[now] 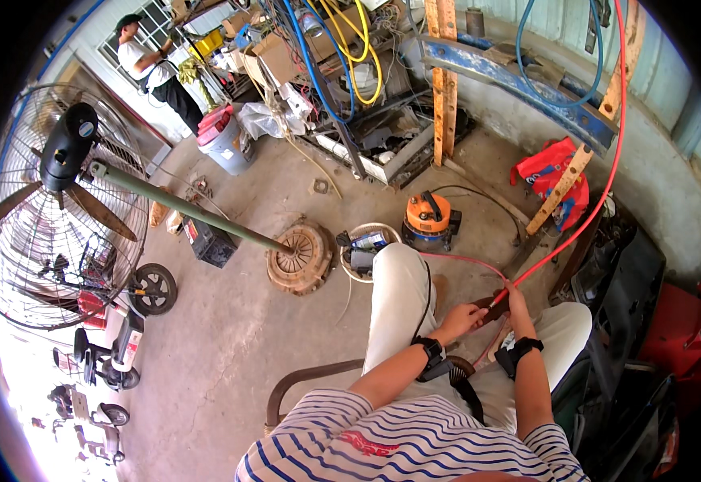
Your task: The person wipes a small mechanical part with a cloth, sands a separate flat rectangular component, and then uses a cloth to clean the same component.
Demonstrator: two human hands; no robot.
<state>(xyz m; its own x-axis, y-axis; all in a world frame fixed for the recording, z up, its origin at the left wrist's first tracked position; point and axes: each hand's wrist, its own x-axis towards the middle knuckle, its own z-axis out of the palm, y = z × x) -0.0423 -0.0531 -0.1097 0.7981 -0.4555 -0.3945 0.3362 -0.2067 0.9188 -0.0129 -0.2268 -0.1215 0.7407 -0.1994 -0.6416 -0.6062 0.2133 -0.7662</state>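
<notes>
Both my hands are close together above my lap. A red hose comes down from the upper right into my right hand, whose fingers are closed round it near its end. My left hand is closed in a pinch beside that end; what its fingers hold is too small to make out. A dark brown piece shows between the hands, partly covered by them. A thinner pinkish hose passes behind them along the floor. Dark straps circle both my wrists.
Ahead stand an orange and black tank-shaped machine and a white bucket with items inside. A large fan rises on the left from a rusty round base. Dark and red parts crowd my right. A person stands far left by shelves.
</notes>
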